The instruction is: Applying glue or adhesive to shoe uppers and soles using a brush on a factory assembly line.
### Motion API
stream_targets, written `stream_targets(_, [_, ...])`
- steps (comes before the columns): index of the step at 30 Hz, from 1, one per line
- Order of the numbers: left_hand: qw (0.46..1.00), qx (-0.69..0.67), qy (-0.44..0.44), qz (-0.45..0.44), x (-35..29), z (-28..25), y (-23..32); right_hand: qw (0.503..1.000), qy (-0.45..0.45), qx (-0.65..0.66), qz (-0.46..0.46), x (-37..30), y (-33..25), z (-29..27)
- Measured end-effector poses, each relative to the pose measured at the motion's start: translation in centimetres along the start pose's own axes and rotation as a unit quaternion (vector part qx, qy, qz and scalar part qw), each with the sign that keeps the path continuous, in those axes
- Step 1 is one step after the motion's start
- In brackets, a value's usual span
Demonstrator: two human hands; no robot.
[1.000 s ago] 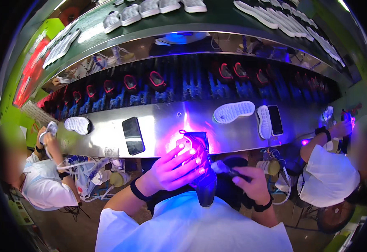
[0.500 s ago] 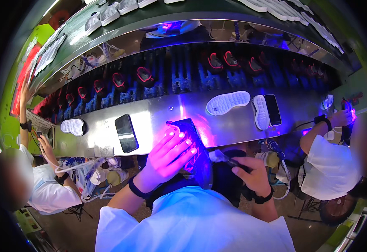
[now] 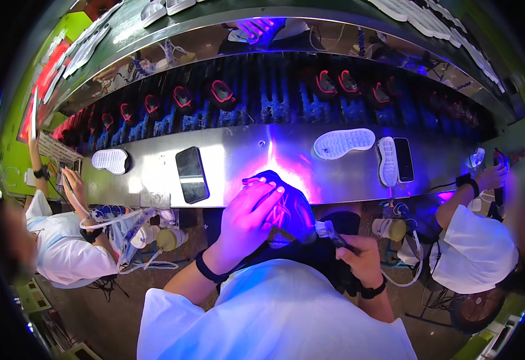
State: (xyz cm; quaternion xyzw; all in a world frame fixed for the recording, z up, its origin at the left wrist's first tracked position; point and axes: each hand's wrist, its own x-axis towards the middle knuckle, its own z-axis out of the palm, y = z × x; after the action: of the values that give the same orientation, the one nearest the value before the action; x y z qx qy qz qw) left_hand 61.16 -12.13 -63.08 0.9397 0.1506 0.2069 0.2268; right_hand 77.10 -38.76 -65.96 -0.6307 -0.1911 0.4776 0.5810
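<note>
Under bright violet light, a dark shoe upper with red lines (image 3: 296, 207) is held over my lap at the bench's front edge. My left hand (image 3: 245, 217) grips it from the left side, fingers curled over its top. My right hand (image 3: 363, 259) is closed round the dark handle of a brush (image 3: 327, 230). The brush's pale bristles meet the lower right side of the shoe upper. What lies beneath the upper is hidden by my left hand and the shoe itself.
On the metal bench (image 3: 262, 162) lie a dark phone (image 3: 192, 174), a white shoe sole (image 3: 344, 144), another sole (image 3: 388, 161) beside a second phone (image 3: 403, 159), and a sole at left (image 3: 110, 161). Behind runs a rack (image 3: 274, 99) with dark shoes. Co-workers sit on both sides.
The shoe upper has turned and tilted, now showing its rounded end. My left hand has shifted its grip along it. The brush has come in against its lower right side.
</note>
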Motion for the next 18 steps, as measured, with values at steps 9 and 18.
stream_targets(9, [0.995,0.012,-0.025,-0.096,-1.1,-0.2,-0.3,0.961,0.055,-0.24,-0.124,0.8,-1.5,0.9])
stream_targets(18, [0.965,-0.136,-0.149,-0.169,-0.5,-1.5,-1.3,0.934,0.004,-0.318,-0.162,3.1,-4.1,-0.4])
